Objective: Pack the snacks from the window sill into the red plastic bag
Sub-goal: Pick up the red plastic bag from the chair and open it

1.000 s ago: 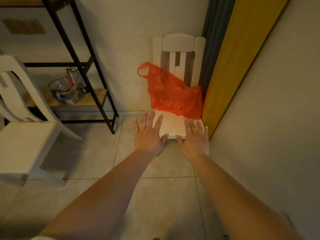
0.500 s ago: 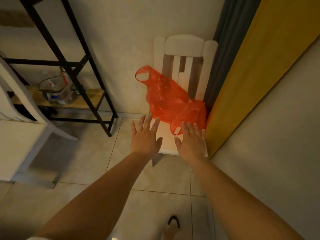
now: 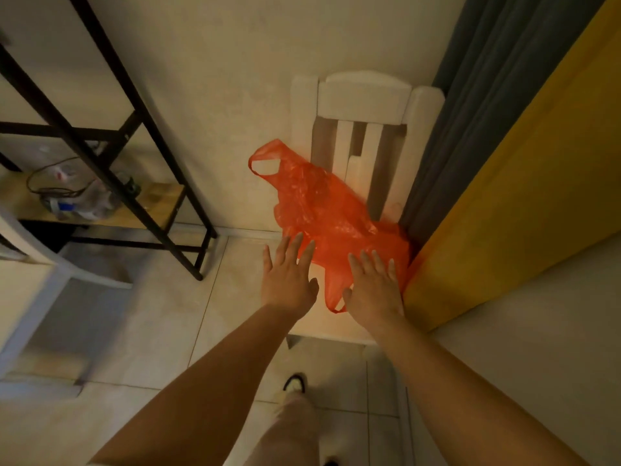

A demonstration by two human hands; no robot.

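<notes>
A crumpled red plastic bag (image 3: 322, 210) lies on the seat of a white wooden chair (image 3: 364, 95), leaning against the chair's slatted back. One handle loop sticks up at the upper left, another hangs toward the seat's front. My left hand (image 3: 289, 277) is stretched out flat, its fingertips at the bag's lower left edge. My right hand (image 3: 374, 289) is also flat with straight fingers, over the bag's lower right part. Neither hand holds anything. No snacks or window sill are in view.
A yellow and grey curtain (image 3: 504, 163) hangs right of the chair, beside a plain wall. A black metal shelf rack (image 3: 141, 129) with a clear bag of items (image 3: 77, 196) stands at the left. Another white chair (image 3: 30, 290) is at the far left. My leg and sandal (image 3: 295, 385) are below.
I have stepped closer to the chair. Both hands have moved forward from the seat's front edge up to the red bag. My foot has come into view.
</notes>
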